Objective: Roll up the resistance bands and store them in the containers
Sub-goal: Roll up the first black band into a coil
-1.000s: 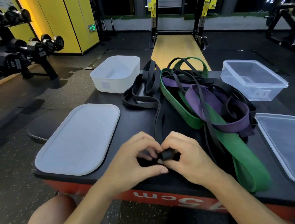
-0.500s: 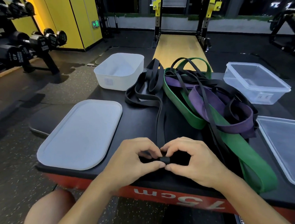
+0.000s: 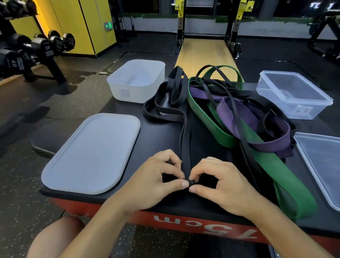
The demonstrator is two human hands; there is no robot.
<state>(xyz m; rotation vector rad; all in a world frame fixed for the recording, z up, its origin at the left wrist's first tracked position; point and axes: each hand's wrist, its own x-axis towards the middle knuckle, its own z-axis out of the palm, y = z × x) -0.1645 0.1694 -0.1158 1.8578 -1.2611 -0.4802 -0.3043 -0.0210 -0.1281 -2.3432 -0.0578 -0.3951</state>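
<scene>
A narrow black band (image 3: 186, 141) runs from the pile at the back down to the near edge of the black box top (image 3: 161, 136). Its near end is a small tight roll, pinched between the thumb and fingers of my left hand (image 3: 159, 179) and my right hand (image 3: 219, 181). Behind lies a tangle of a wide green band (image 3: 268, 168), a purple band (image 3: 241, 120) and more black bands (image 3: 172, 90). A frosted white container (image 3: 136, 80) stands open at the back left, a clear container (image 3: 293, 95) at the back right.
A frosted lid (image 3: 92, 154) lies flat at the front left and a clear lid (image 3: 327, 167) at the right edge. The box side is red, marked 75cm. A dumbbell rack (image 3: 32, 48) stands on the floor to the left, a squat rack (image 3: 208, 23) behind.
The roll between my fingers looks smaller and tighter than a second ago. Both hands have stayed at the near edge; the view has shifted slightly.
</scene>
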